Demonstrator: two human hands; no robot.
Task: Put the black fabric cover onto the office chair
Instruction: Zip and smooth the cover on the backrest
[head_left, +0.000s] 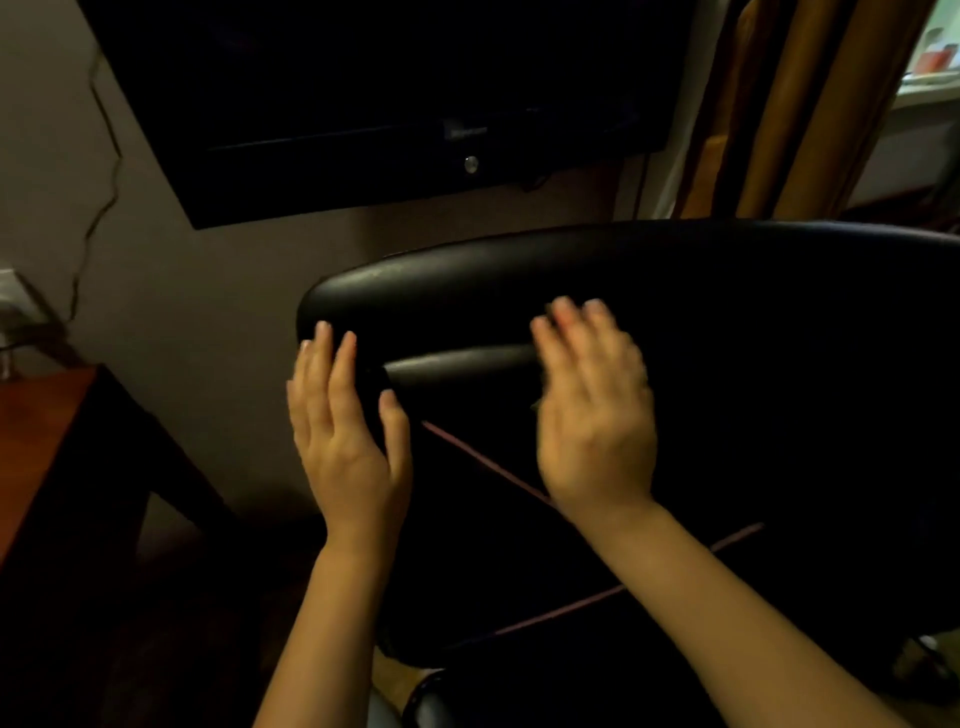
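The office chair (519, 270) fills the middle and right of the head view, its glossy black backrest top curving from centre left to the right edge. Black fabric cover (519, 545) with thin reddish seam lines lies over the chair's back below the top edge. My left hand (345, 431) is open with straight fingers, at the left end of the backrest, fingertips by its rounded corner. My right hand (592, 410) is open and flat against the dark fabric near the middle, slightly blurred. The room is dim, so the cover's edges are hard to make out.
A black wall-mounted television (389, 104) hangs above the chair. A wooden desk (41, 457) stands at the left with a cable running up the wall. Brown curtains (810, 104) and a bright window are at the upper right.
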